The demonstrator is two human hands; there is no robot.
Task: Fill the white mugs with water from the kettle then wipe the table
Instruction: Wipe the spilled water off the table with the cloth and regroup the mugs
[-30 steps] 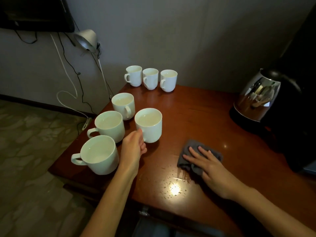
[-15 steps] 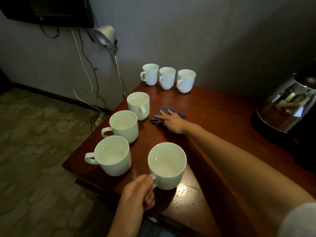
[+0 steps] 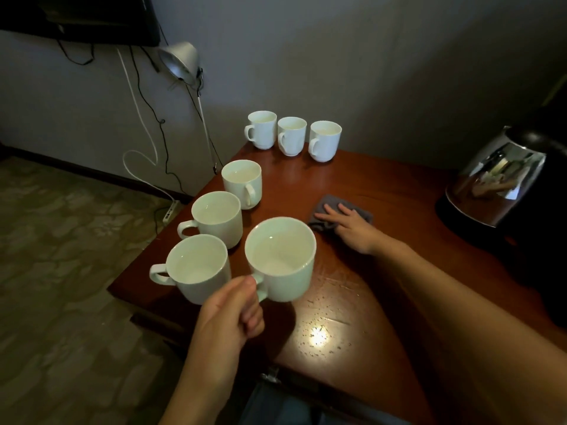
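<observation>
Holding noted: left hand (image 3: 228,314) is curled round the handle of a white ceramic mug (image 3: 280,259), thumb on top, fingers folded under. This mug sits over the front-left part of the reddish-brown wooden table (image 3: 399,191) and has water in it. Cannot tell whether its base touches the wood.

Right hand (image 3: 352,228) lies flat, fingers straight and slightly spread, pressing on a small grey folded cloth (image 3: 329,225) near mid-table.

Line of 3 white mugs (image 3: 216,217) runs along the left edge, just beside the held mug, all with water showing. Row of 3 white mugs (image 3: 291,134) stands at the far edge by the wall, handles to the left.

Shiny steel kettle on a black base (image 3: 497,182) stands at the right, well apart from the cloth.

Water droplets (image 3: 334,302) speckle the front of the table around a bright glare spot.
</observation>
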